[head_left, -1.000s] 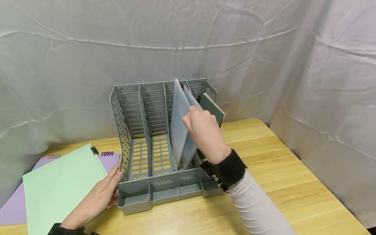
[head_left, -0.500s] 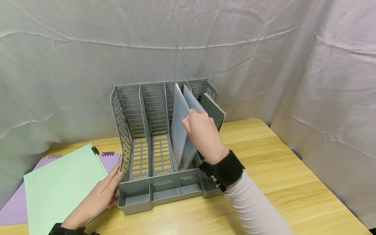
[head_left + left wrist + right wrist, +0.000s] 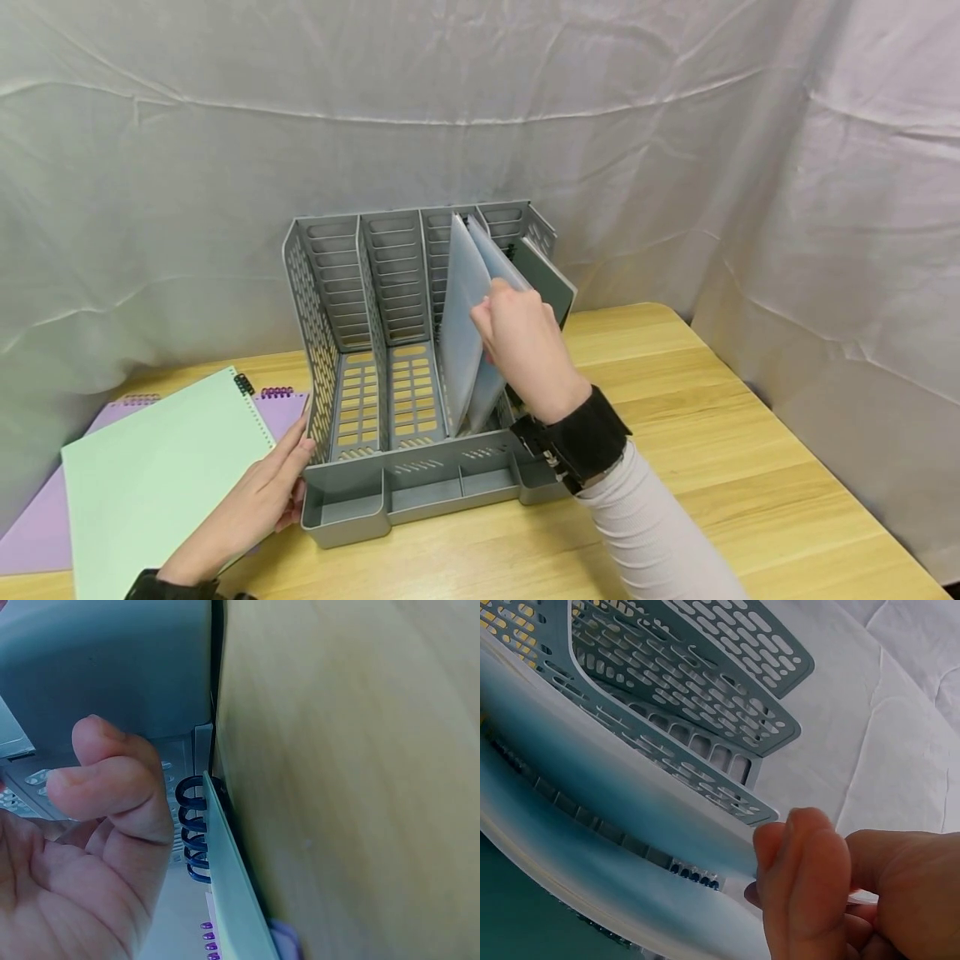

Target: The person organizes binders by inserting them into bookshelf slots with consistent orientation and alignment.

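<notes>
A grey file organizer (image 3: pixel 345 467) with upright dividers stands on the table. My right hand (image 3: pixel 525 346) pinches the upper edge of a pale blue notebook (image 3: pixel 461 325) standing in the organizer's third compartment from the left. Close beside it on the right leans another pale blue notebook (image 3: pixel 495 250), with dark coils visible in the right wrist view. A dark green notebook (image 3: pixel 543 279) occupies the rightmost compartment. At the organizer's left front corner, my left hand (image 3: pixel 255 500) rests against the side wall; its lower fingers (image 3: pixel 112 787) bend loosely around nothing in the left wrist view.
Left of the organizer, a mint green coil notebook (image 3: pixel 157 475) lies over purple notebooks (image 3: pixel 37 525). The organizer's front has small trays (image 3: pixel 345 512). A grey cloth (image 3: pixel 375 100) hangs behind the wooden table (image 3: pixel 712 442).
The pinched blue notebook has sunk lower into its compartment, and its top has shifted slightly right toward the other blue one. My left hand has stayed at the organizer's corner.
</notes>
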Action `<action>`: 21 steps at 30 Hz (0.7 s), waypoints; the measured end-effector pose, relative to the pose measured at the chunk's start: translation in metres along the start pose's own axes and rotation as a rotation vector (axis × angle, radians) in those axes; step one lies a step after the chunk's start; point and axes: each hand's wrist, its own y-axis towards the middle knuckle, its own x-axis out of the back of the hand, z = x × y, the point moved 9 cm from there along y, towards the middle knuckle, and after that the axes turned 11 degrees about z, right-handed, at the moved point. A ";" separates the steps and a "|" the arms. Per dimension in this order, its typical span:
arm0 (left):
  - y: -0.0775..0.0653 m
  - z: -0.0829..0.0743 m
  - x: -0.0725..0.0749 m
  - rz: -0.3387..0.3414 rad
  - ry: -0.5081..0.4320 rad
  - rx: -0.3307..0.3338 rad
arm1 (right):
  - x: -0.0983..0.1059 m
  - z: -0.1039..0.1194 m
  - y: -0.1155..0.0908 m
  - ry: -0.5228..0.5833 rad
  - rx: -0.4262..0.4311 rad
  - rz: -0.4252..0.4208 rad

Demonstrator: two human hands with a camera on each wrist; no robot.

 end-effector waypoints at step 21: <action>0.001 0.002 0.000 -0.002 -0.003 0.002 | 0.016 -0.003 -0.010 0.013 -0.071 -0.042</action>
